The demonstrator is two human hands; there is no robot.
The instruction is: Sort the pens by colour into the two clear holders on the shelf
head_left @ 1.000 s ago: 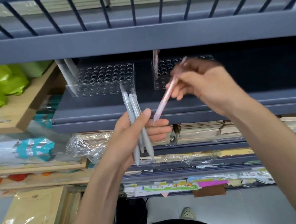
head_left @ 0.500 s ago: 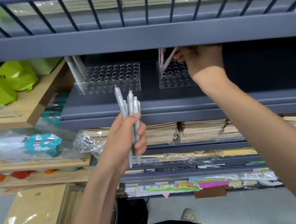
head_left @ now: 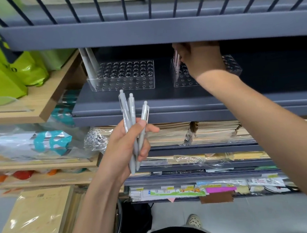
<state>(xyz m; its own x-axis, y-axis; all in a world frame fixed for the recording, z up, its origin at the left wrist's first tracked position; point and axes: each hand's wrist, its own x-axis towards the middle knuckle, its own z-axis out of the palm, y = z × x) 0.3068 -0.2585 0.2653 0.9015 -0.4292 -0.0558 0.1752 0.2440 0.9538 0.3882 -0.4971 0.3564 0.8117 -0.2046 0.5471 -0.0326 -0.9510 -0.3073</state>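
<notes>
We saw a dark grey metal shelf [head_left: 166, 104] spanning the view, with a second grey shelf edge overhanging it. To its left, shiny lime-green bags [head_left: 9, 71] sat on a wooden ledge. Below it were plastic-wrapped stacks of tan notebooks [head_left: 168, 133].

Two holders stood on the shelf, side by side and apart. The left clear plastic holder [head_left: 124, 76], a block with a grid of round holes, had two long grey pens [head_left: 89, 62] standing tilted at its left end. The right clear plastic holder [head_left: 232, 67] was partly behind the right hand [head_left: 201, 58]. A few pale pink pens [head_left: 176, 60] stood at its left end.

The right hand was up over that holder, back of the hand to us, fingers at the tops of the pink pens. The overhanging edge hid the fingertips, so we could not tell whether they pinched a pen or only touched it.

The left hand [head_left: 125, 147] was lower, in front of the shelf's front edge. Its fingers and thumb were curled round three matte grey click pens [head_left: 131, 121]. These were upright and slightly fanned, buttons up, tips poking out below the palm.
</notes>
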